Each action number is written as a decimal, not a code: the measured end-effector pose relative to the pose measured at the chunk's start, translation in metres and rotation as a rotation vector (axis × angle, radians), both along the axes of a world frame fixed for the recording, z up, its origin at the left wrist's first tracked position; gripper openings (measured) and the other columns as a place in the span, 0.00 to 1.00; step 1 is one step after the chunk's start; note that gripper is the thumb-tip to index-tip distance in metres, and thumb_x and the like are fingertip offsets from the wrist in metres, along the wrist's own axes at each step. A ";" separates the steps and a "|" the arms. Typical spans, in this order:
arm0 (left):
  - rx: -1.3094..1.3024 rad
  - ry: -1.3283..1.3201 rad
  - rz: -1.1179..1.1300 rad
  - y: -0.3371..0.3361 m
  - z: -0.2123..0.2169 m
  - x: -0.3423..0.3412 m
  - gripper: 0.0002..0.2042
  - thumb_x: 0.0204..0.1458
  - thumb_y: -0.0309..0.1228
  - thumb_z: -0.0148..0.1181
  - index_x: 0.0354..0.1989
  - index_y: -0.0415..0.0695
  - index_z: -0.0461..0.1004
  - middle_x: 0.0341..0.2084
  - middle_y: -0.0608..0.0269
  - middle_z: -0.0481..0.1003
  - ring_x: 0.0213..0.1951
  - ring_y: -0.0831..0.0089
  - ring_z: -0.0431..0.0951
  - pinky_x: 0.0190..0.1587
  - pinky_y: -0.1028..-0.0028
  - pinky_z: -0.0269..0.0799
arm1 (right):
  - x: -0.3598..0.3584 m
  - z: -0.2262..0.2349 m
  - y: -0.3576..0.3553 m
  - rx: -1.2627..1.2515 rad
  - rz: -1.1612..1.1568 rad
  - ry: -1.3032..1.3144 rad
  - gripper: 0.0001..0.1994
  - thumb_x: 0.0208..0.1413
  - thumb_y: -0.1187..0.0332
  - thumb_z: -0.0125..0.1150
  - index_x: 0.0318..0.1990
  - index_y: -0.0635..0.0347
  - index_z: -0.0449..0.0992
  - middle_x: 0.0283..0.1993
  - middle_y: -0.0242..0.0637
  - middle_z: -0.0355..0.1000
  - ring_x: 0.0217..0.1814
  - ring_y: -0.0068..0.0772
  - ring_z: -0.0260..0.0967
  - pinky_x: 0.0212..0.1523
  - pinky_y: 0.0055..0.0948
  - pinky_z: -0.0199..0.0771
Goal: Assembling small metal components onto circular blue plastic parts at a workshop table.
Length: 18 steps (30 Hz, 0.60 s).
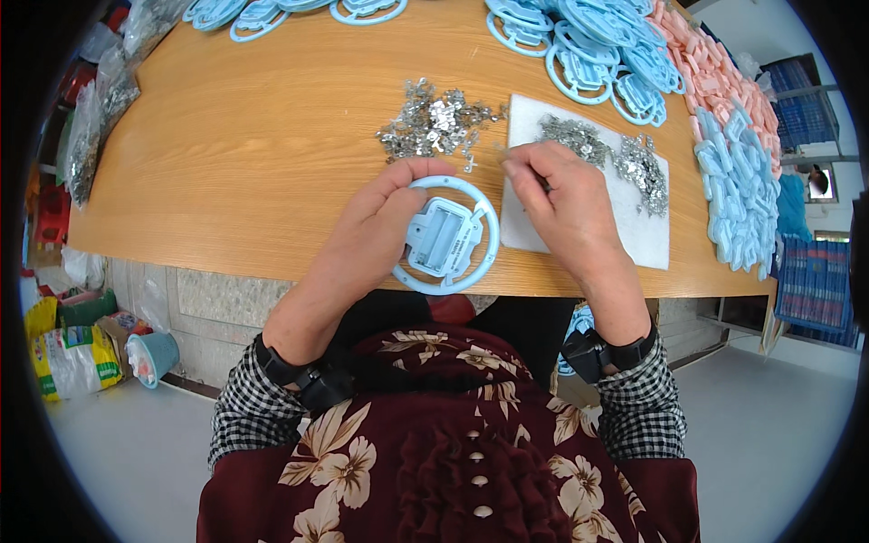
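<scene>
Head view: the left hand [385,208] grips a blue ring-shaped frame [444,240] by its left rim, thumb over the top, probably to steady it with its recessed middle facing up. The right hand [568,195], just beyond the frame's right side, has thumb and forefinger drawn narrow; whether a small piece sits between them I cannot tell. Just ahead of both hands lies a loose heap of metal pieces [434,118], seemingly placed for easy reach. Under and right of the right hand, a white foam sheet [527,217] bears two more metal heaps [579,138], perhaps to keep them together. The wood-grained tabletop [244,163] carries stacked blue frames [579,68] farther ahead, with pink parts [733,81] beyond the right hand. Past the left hand, a blue bucket [158,355] stands on the grey floor [136,452].
</scene>
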<state>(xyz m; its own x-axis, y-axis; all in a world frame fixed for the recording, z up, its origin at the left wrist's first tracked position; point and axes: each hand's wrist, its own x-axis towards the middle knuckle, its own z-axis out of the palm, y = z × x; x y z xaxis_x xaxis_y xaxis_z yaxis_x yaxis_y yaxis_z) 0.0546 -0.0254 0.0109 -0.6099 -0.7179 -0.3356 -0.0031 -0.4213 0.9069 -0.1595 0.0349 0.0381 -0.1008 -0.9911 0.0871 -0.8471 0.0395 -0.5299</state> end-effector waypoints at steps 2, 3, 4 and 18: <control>0.015 0.029 0.010 0.000 -0.005 -0.001 0.15 0.64 0.31 0.45 0.55 0.45 0.74 0.35 0.73 0.77 0.32 0.89 0.75 0.29 0.85 0.68 | 0.000 -0.002 0.004 0.002 -0.026 -0.017 0.11 0.65 0.66 0.52 0.44 0.63 0.77 0.43 0.50 0.75 0.48 0.55 0.73 0.48 0.46 0.72; 0.024 0.044 0.012 0.000 -0.007 -0.001 0.15 0.64 0.32 0.45 0.55 0.46 0.74 0.35 0.74 0.77 0.31 0.89 0.75 0.28 0.86 0.67 | -0.002 -0.003 0.008 0.003 -0.043 -0.025 0.11 0.66 0.65 0.51 0.45 0.62 0.77 0.44 0.51 0.75 0.48 0.56 0.73 0.49 0.46 0.72; 0.018 0.046 0.014 0.000 -0.007 0.000 0.15 0.64 0.31 0.45 0.55 0.46 0.74 0.35 0.74 0.77 0.31 0.89 0.74 0.28 0.86 0.66 | -0.006 -0.006 0.011 -0.059 -0.048 -0.019 0.11 0.67 0.65 0.52 0.45 0.63 0.78 0.40 0.47 0.75 0.43 0.47 0.72 0.45 0.40 0.72; -0.011 -0.036 -0.094 0.002 -0.002 -0.016 0.16 0.64 0.27 0.42 0.55 0.41 0.73 0.38 0.67 0.77 0.37 0.84 0.76 0.39 0.81 0.74 | -0.084 -0.045 0.068 -0.212 -0.286 -0.098 0.09 0.57 0.74 0.68 0.44 0.63 0.79 0.35 0.28 0.74 0.35 0.16 0.69 0.37 0.21 0.71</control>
<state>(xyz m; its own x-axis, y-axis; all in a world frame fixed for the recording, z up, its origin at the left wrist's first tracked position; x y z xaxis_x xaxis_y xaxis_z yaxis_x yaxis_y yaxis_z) 0.0388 -0.0239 0.0092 -0.6622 -0.6623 -0.3506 -0.0744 -0.4075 0.9102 -0.2438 0.1025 -0.0067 -0.3894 -0.8824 0.2642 -0.7626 0.1479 -0.6298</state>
